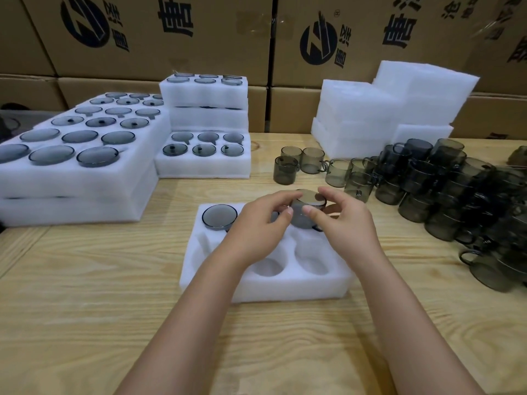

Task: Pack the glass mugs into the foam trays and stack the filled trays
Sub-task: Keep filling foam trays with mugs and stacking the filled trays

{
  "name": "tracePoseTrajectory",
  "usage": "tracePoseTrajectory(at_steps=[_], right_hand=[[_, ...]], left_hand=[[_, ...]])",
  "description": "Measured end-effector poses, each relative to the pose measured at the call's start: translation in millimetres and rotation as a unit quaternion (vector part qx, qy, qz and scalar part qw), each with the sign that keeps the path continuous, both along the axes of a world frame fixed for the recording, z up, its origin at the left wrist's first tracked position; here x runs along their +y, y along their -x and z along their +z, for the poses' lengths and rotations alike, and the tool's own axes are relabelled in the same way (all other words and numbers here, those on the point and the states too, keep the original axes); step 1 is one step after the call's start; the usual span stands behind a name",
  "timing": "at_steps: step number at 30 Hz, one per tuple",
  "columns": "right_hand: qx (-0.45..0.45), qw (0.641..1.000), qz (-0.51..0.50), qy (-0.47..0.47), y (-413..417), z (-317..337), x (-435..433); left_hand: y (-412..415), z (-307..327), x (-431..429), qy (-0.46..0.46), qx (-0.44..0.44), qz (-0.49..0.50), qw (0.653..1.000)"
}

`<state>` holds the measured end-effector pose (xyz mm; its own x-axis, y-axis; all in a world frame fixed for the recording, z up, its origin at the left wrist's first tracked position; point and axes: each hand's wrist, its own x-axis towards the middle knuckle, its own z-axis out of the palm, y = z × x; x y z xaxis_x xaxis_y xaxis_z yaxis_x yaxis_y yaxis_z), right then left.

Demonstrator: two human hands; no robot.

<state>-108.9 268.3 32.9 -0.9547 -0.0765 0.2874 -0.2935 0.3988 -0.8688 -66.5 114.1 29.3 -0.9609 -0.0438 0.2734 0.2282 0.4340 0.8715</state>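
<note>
A white foam tray point(199, 280) lies on the wooden table in front of me. One smoky glass mug point(219, 217) sits upside down in its far-left hole. Both hands hold a second inverted mug point(306, 208) over the tray's far-right hole; whether it is partly seated I cannot tell. My left hand point(256, 223) grips it from the left, my right hand point(342, 220) from the right, fingers curled round its base. Two near holes show empty; my left forearm covers the rest. Loose mugs point(445, 189) are heaped at the right.
Filled foam trays point(85, 178) are stacked at the left, with a taller filled stack point(204, 109) behind the middle. Empty foam trays point(370, 115) are piled at the back right. A few single mugs point(285, 169) stand behind the tray. Cardboard boxes point(171, 38) wall the back.
</note>
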Motion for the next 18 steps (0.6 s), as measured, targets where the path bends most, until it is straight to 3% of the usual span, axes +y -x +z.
tracePoseTrajectory(at_steps=[7,13,18], right_hand=[[-0.005,0.999,0.026,-0.046,1,-2,4],[0.017,0.989,0.056,-0.135,1,-3,10],[0.001,0.988,0.083,-0.128,6,-7,13]], left_hand=[[-2,2,3,0.040,-0.011,0.025,0.999],[-1,1,5,0.174,0.013,0.056,0.983],[-2,2,7,0.206,0.019,0.060,0.976]])
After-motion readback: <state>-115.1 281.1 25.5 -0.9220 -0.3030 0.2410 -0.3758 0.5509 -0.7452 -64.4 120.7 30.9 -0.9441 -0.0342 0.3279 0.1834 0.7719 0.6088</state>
